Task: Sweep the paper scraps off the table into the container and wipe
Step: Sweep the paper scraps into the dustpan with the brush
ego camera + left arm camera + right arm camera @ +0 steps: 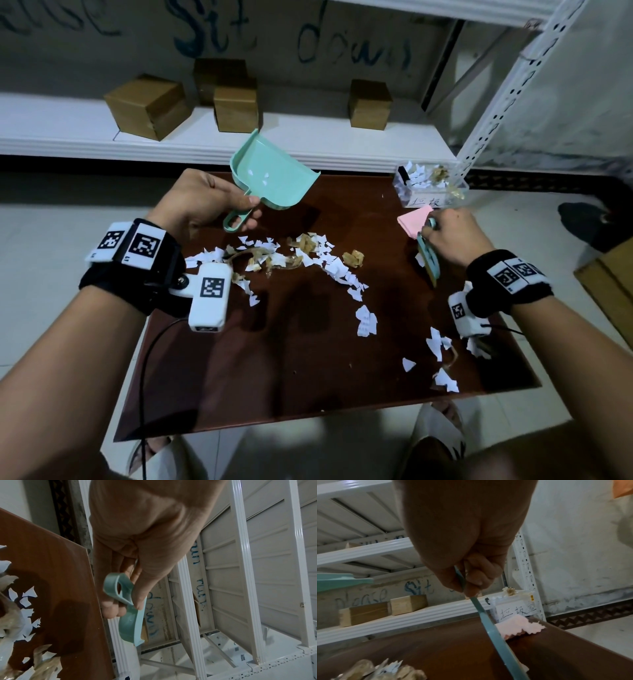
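Above table (308, 359), dustpan (270, 171) (left hand (202, 202)), brush (428, 253) (right hand (452, 236))

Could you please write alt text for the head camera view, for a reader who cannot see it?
A left hand holds a mint-green dustpan above a dark wooden table strewn with paper scraps. The right hand grips a small green brush beside a pink cloth and a clear container.

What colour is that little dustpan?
Mint green dustpan, clearest in the head view.

Bare forearms; black wristbands (137, 274) carrying white blocks with black square-code markers; white camera module (209, 298) at left wrist, black cable (150, 342) trailing.
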A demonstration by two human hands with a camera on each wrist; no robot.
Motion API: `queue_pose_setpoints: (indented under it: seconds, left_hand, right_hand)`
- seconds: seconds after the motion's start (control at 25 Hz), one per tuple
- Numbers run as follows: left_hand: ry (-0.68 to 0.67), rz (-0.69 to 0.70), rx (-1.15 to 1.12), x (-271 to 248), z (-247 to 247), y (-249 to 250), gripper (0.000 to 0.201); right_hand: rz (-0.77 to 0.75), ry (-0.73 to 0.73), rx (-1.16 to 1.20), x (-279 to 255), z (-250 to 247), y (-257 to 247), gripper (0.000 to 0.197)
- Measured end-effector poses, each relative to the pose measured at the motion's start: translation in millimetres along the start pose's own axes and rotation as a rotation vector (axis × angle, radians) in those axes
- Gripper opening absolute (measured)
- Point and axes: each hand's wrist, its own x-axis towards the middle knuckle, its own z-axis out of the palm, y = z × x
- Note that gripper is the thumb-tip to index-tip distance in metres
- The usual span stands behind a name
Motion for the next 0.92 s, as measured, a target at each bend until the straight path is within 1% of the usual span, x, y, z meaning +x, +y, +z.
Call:
queue_pose_setpoints:
  seconds: [0.12,0.24,0.32,0.4,0.44,0.52,0.6,0.72,0.8,0.92]
  left_hand:
    - [-0.013,-0.015,-0.063,-1.7,2.9,1.0,0.021]
    - [-0.019,-0.024,-0.09,-2.5,7.4,0.9,0.021]
    - [-0.023,-0.028,-0.08,-2.5,8.6,0.0,0.021]
    - [-0.03,-0.028,-0.072,-1.7,7.5,-1.0,0.022]
    - [-0.034,-0.025,-0.069,-1.4,6.6,-1.3,0.022]
    - [-0.038,-0.022,-0.059,-0.9,5.2,-2.1,0.022]
    - [-0.039,-0.017,-0.056,-0.5,1.7,-3.0,0.024]
    - [-0.037,-0.027,-0.055,-0.2,-2.1,-3.5,0.027]
    - [-0.042,-0.027,-0.049,-1.1,-1.5,-3.4,0.028]
    - [-0.048,-0.036,-0.038,-2.0,2.9,-3.0,0.026]
  right_hand:
    - [-0.046,-0.013,0.074,-8.5,3.1,-24.7,0.016]
    - [-0.125,-0.036,0.164,-17.6,5.6,-49.8,0.015]
    - [-0.112,-0.042,0.28,-17.7,-2.2,-56.1,0.017]
    - [-0.099,0.029,0.335,-15.1,-17.2,-51.1,0.016]
    - [-0.095,0.084,0.319,-13.5,-25.8,-44.2,0.015]
    - [-0.063,0.178,0.232,-13.0,-43.6,-24.0,0.011]
    - [-0.01,0.184,0.119,-13.9,-56.2,1.0,0.012]
    - [0.105,0.017,-0.027,-17.9,-62.7,37.2,0.013]
    - [0.17,-0.102,-0.091,-21.8,-60.2,48.2,0.017]
    - [0.146,-0.247,-0.171,-26.9,-46.4,44.6,0.024]
